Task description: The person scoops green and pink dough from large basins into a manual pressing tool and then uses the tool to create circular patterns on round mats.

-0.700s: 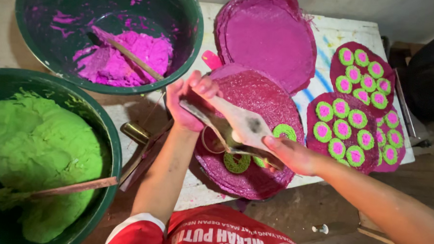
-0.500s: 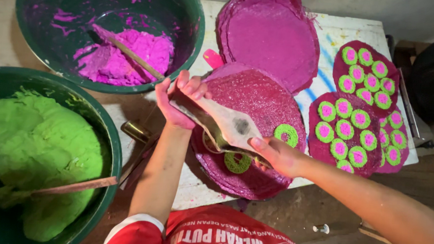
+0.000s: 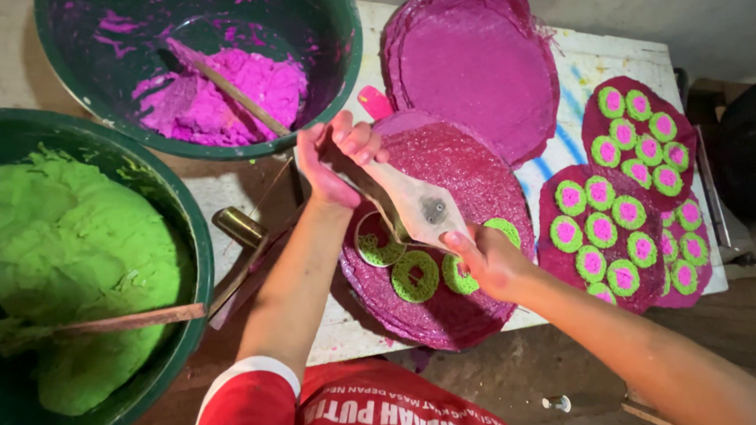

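My left hand (image 3: pixel 339 158) and my right hand (image 3: pixel 485 258) both hold a pale cloth piping bag (image 3: pixel 412 204), stretched between them over a round purple tray (image 3: pixel 473 170). The left hand pinches the bag's upper end and the right hand grips its lower tip end. Under the bag lie three green dough rings (image 3: pixel 415 276) on the tray, with part of another green ring (image 3: pixel 505 230) beside my right hand. A dark metal fitting shows on the bag's side.
A green bowl of pink dough (image 3: pixel 230 95) with a wooden stick stands at the back left. A bowl of green dough (image 3: pixel 62 250) with another stick is at the left. Trays of green-and-pink rings (image 3: pixel 625 206) lie at the right; empty purple trays (image 3: pixel 478 68) are stacked behind.
Both hands and the bag have shifted slightly left and up over the tray. More green rings now show beneath the bag than before.
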